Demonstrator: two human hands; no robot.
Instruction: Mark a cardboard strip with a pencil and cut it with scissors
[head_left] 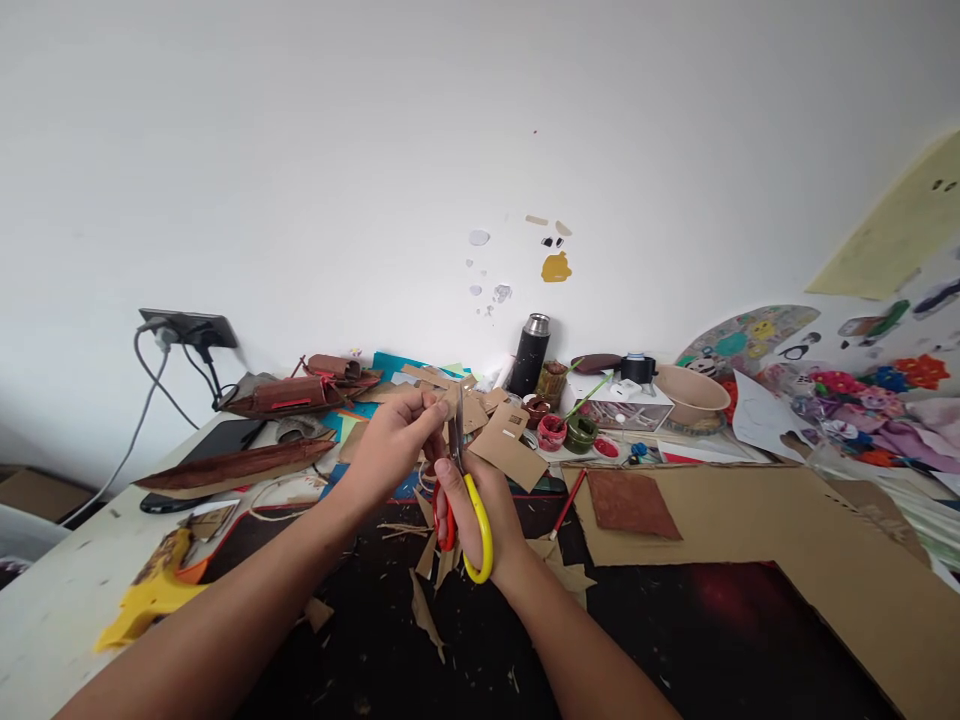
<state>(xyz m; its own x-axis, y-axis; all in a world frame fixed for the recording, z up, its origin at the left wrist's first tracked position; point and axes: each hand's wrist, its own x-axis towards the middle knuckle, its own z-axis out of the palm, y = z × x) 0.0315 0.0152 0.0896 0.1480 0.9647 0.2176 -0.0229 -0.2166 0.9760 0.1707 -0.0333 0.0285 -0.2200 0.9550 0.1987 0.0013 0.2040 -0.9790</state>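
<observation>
My right hand is closed around a pair of scissors with one yellow and one red handle loop. Their metal blades point up and away from me and look nearly closed. Just left of the blades, my left hand is in a pinch, thumb against fingers. Whatever it pinches is too small or hidden to make out. Behind both hands lies a heap of cut cardboard pieces. Below them, cardboard scraps lie scattered over the dark mat.
A yellow glue gun lies at left, near brown-painted boat shapes. Behind stand a black flask and open paint jars. On the right, a red pencil and a brown-painted square lie by a large cardboard sheet.
</observation>
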